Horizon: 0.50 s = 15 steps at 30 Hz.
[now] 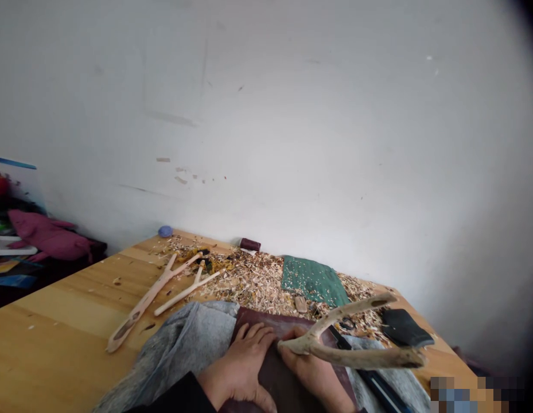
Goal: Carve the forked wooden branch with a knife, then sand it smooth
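My right hand (311,370) is closed around the short end of a forked wooden branch (361,357), whose two prongs point to the right. My left hand (244,367) lies flat with its fingers stretched out on a dark maroon leather sheet (257,319). Under the sheet is a grey cloth (180,338). A black utility knife (380,390) lies on the cloth to the right of my right hand, partly hidden by the branch.
Two peeled forked sticks, a large one (139,307) and a small one (191,289), lie on the wooden table (55,344). Wood shavings (257,281) cover its back, around a green cloth (313,279), a maroon roll (250,245) and a black piece (406,328). A wall (292,143) stands behind.
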{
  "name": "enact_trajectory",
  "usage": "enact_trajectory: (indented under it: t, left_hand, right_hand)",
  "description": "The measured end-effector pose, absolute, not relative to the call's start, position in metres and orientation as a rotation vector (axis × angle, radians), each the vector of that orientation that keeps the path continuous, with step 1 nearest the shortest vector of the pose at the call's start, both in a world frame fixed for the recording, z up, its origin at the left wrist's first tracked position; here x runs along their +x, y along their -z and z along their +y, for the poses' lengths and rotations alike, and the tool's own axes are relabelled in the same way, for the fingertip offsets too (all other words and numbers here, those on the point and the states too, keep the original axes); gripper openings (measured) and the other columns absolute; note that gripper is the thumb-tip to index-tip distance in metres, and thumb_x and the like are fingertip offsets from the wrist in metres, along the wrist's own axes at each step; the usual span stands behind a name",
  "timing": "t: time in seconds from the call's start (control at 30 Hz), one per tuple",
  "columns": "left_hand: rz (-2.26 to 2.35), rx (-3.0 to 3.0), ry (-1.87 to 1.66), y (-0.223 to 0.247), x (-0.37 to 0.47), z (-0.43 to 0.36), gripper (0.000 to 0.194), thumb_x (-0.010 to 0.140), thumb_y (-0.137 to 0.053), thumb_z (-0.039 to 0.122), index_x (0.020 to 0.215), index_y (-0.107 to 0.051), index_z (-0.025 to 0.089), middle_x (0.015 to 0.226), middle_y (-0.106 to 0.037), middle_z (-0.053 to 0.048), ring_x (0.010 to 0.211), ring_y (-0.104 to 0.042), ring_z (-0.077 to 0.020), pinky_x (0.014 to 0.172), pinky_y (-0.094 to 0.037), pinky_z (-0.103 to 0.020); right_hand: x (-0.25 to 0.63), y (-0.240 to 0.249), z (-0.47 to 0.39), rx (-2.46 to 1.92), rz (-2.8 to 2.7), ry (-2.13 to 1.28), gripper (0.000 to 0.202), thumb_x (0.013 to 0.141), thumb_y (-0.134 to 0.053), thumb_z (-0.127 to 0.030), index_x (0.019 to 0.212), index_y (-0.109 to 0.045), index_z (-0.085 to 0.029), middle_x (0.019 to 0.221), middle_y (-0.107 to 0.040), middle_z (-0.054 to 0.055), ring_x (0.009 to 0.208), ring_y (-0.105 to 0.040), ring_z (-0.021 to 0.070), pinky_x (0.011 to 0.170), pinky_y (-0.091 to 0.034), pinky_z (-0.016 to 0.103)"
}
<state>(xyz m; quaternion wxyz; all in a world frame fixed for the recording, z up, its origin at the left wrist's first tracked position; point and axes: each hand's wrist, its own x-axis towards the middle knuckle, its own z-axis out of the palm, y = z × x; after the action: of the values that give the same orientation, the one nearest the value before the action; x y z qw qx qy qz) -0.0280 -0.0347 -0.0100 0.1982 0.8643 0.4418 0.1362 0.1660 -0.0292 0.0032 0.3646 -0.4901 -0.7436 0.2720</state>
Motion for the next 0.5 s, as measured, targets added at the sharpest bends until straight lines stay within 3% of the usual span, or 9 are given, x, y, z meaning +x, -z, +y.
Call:
enact_trajectory:
  t: [0.13,0.23,0.33,0.4,0.5]
  left_hand:
    - [1.281,2.371,-0.453,0.004,-0.026,-0.036,0.115,0.047,-0.077,0.075,0.142,-0.043,0.018,0.147,-0.044,-0.019,0.136,-0.034,-0.0410,0.114,-0.019,-0.059]
    - [1.305,2.320,-0.697,-0.010,-0.022,-0.041,0.104,0.055,-0.072,0.078,0.134,-0.050,0.014,0.140,-0.050,-0.020,0.130,-0.040,-0.0400,0.109,-0.027,-0.056]
    - [1.182,2.246,-1.113,-0.025,-0.013,-0.050,0.075,0.065,-0.063,0.081,0.110,-0.064,0.021,0.100,-0.067,-0.007,0.097,-0.057,-0.0269,0.090,-0.042,-0.041]
    - [1.107,2.239,-1.280,-0.030,-0.006,-0.057,0.064,0.072,-0.052,0.083,0.084,-0.065,0.021,0.076,-0.063,-0.001,0.077,-0.055,-0.0205,0.078,-0.042,-0.035]
    - [1.070,2.308,-1.381,-0.033,0.002,-0.066,0.062,0.082,-0.042,0.079,0.068,-0.057,0.020,0.065,-0.057,0.001,0.070,-0.052,-0.0176,0.071,-0.038,-0.032]
  right_hand:
    - [0.173,-0.009,-0.032,-1.234,-1.737,-0.978,0.008,0.069,-0.061,-0.029,0.070,-0.060,-0.021,0.066,-0.058,0.000,0.066,-0.052,0.0172,0.062,-0.041,0.028]
    - [0.175,-0.015,-0.038,-1.064,-1.514,-1.213,0.015,0.072,-0.064,-0.036,0.074,-0.062,-0.021,0.061,-0.055,-0.002,0.057,-0.047,0.0146,0.054,-0.037,0.025]
    - [0.177,-0.016,-0.041,-0.886,-1.257,-1.426,0.027,0.073,-0.065,-0.048,0.074,-0.059,-0.023,0.048,-0.044,-0.006,0.042,-0.033,0.0107,0.044,-0.024,0.024]
    - [0.177,-0.014,-0.043,-0.805,-1.156,-1.541,0.032,0.074,-0.064,-0.053,0.070,-0.056,-0.023,0.043,-0.040,-0.007,0.039,-0.028,0.0094,0.043,-0.022,0.024]
    - [0.174,-0.011,-0.045,-0.781,-1.151,-1.640,0.042,0.076,-0.060,-0.062,0.063,-0.053,-0.022,0.039,-0.034,-0.007,0.036,-0.025,0.0083,0.042,-0.022,0.023]
